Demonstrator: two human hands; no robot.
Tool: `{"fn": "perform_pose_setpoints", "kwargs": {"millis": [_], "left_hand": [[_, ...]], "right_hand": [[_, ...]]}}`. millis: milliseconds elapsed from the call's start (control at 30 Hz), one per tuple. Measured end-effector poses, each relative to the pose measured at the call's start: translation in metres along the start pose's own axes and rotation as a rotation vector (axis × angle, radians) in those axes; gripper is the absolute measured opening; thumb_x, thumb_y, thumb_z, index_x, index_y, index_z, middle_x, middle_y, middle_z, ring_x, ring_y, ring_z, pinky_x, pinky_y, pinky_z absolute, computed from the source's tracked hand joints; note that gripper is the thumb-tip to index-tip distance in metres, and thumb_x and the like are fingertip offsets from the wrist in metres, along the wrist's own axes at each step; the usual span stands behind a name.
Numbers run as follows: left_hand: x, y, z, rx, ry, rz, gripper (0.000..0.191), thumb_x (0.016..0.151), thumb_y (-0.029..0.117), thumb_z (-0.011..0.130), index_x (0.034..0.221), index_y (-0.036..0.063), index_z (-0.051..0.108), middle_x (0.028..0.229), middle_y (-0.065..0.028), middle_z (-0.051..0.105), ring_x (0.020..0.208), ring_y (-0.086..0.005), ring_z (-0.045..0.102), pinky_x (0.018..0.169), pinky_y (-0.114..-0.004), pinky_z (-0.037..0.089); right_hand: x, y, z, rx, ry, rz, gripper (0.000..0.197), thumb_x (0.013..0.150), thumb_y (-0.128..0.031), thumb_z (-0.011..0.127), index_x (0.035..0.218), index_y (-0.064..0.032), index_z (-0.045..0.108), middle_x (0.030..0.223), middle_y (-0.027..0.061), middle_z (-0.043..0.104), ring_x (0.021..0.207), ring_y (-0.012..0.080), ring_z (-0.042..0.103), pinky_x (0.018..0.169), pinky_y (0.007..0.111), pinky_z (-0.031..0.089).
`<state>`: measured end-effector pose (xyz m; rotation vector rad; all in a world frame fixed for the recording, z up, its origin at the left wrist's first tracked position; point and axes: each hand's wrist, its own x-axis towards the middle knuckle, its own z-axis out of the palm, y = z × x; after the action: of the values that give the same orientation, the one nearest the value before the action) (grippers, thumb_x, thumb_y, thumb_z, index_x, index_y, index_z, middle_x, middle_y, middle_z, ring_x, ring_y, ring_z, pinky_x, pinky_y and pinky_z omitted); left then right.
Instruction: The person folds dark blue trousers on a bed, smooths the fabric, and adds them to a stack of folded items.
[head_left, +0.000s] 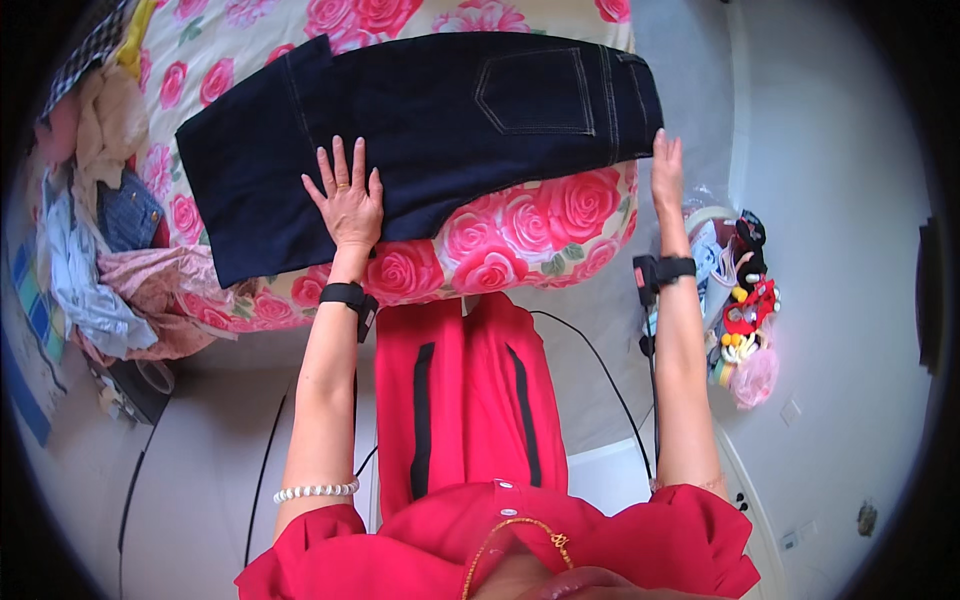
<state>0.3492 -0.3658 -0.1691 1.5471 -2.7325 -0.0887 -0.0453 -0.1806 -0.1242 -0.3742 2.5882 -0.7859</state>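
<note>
Dark blue denim jeans (420, 112), folded lengthwise with a leg end turned back at the left, lie on a bed with a rose-print sheet (495, 225). A stitched back pocket (536, 91) faces up near the waistband (637, 105) at the right. My left hand (351, 202) rests flat on the leg part, fingers spread, with a ring on one finger. At the waistband's lower corner, my right hand (667, 172) is held edge-on with fingers straight and close together. Its fingertips are at the denim edge; nothing shows gripped in it.
Piled clothes (112, 247) hang over the bed's left side. Right of the bed, a heap of small toys and cloth items (739, 292) stands by the wall (832, 187). Black cables (592, 345) run down from the straps on my wrists, past my red trousers (469, 397).
</note>
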Motion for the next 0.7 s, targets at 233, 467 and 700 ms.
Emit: {"fn": "perform_pose_setpoints", "kwargs": {"millis": [233,467,700], "left_hand": [[-0.001,0.075,-0.028,-0.362,0.027,0.014,0.055,0.091,0.029,0.048,0.142,0.0216,0.029,0.15,-0.0046,0.018,0.139,-0.0253,0.014,0.108,-0.055,0.005],[-0.003,0.113,-0.012,-0.338,-0.073,0.119,0.051,0.093,0.032,0.043,0.141,0.0225,0.031,0.15,-0.0031,0.021,0.139,-0.0248,0.014,0.109,-0.053,0.006],[0.014,0.113,-0.028,-0.771,0.013,0.056,0.055,0.09,0.021,0.051,0.14,0.0107,0.031,0.144,-0.0154,0.029,0.134,-0.0319,0.026,0.108,-0.044,0.022]], "right_hand": [[-0.009,-0.016,-0.006,0.615,-0.296,0.23,0.055,0.079,-0.053,0.064,0.11,-0.0076,0.058,0.101,0.0011,0.06,0.092,0.0134,0.053,0.084,0.03,0.038],[-0.002,-0.013,-0.003,0.703,-0.273,0.229,0.039,0.08,-0.026,0.072,0.106,0.0,0.059,0.098,0.0057,0.063,0.087,0.0149,0.06,0.079,0.028,0.046],[-0.02,-0.057,-0.024,0.922,-0.333,0.166,0.032,0.082,-0.016,0.068,0.109,0.0,0.06,0.101,0.0057,0.064,0.09,0.0154,0.06,0.081,0.028,0.047]]}}
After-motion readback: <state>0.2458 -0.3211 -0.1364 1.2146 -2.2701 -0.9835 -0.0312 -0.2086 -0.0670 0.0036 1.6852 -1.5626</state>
